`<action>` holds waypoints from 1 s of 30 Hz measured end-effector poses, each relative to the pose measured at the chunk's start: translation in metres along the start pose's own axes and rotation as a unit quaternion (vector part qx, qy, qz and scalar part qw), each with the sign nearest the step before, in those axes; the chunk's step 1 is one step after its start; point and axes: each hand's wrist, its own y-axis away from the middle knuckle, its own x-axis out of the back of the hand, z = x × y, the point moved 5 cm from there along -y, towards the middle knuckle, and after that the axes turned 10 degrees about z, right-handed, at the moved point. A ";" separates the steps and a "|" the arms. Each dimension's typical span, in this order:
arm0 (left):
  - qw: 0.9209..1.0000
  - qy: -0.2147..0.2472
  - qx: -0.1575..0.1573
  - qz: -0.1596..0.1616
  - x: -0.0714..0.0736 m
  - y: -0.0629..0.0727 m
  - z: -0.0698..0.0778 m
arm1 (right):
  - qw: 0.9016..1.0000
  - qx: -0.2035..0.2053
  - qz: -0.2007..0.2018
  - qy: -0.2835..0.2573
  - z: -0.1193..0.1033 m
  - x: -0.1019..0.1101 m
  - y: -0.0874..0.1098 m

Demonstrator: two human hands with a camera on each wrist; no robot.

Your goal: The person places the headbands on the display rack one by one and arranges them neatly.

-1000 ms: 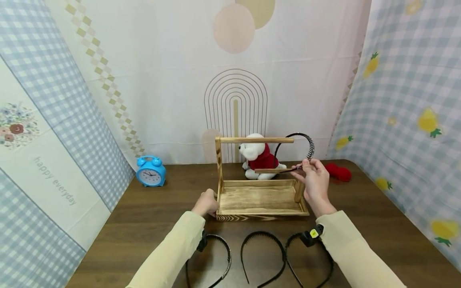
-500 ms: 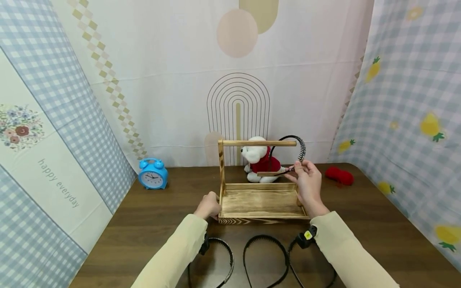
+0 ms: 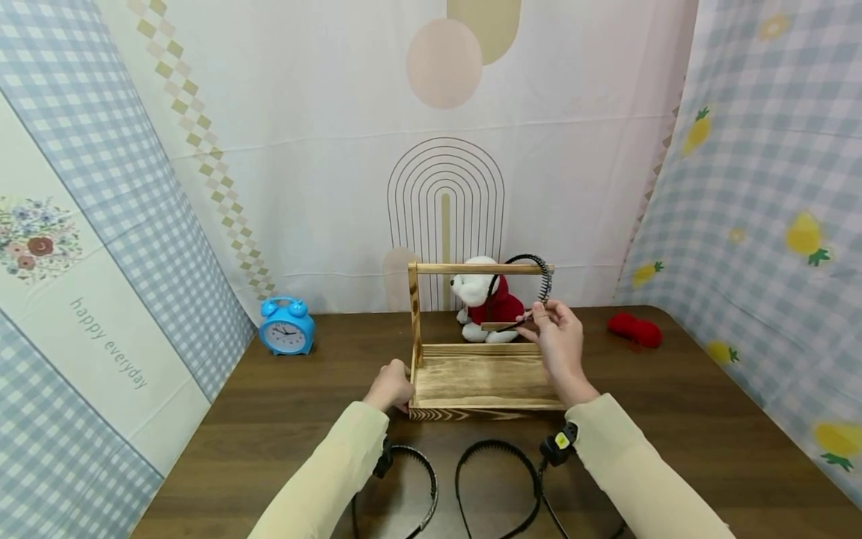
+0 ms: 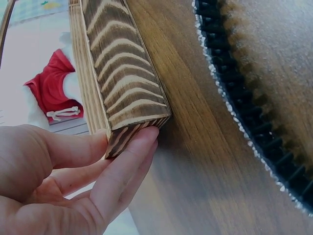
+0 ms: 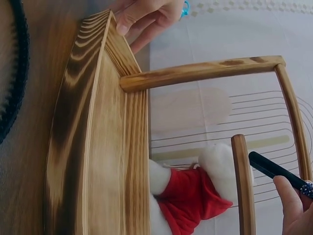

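Observation:
A wooden rack [image 3: 471, 412] with a shallow tray base stands mid-table. It has a long upper bar [image 3: 465, 268] and a shorter lower bar [image 5: 243, 186] with a free end. My left hand [image 3: 390, 385] grips the tray's left front corner, thumb and fingers on either side in the left wrist view. At the rack's right side, my right hand [image 3: 563, 346] pinches a black toothed headband [image 3: 546, 283], its loop crossing the upper bar. One headband tip lies beside the lower bar in the right wrist view. Whether the loop encircles either bar, I cannot tell.
Several black headbands, one of them sparkly [image 4: 242, 128], lie in front of the rack. Behind it sits a white plush dog [image 3: 474, 287] in red. A blue alarm clock [image 3: 286, 326] stands left; a red bundle [image 3: 634, 330] lies right.
My right hand has moved left with the headband, carrying the loop from past the upper bar's right end to farther along it. The left hand keeps its grip on the tray.

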 end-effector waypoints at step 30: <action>1.000 0.018 0.001 0.000 0.000 0.001 0.001 | 0.999 0.037 -0.018 -0.023 0.002 -0.026 0.010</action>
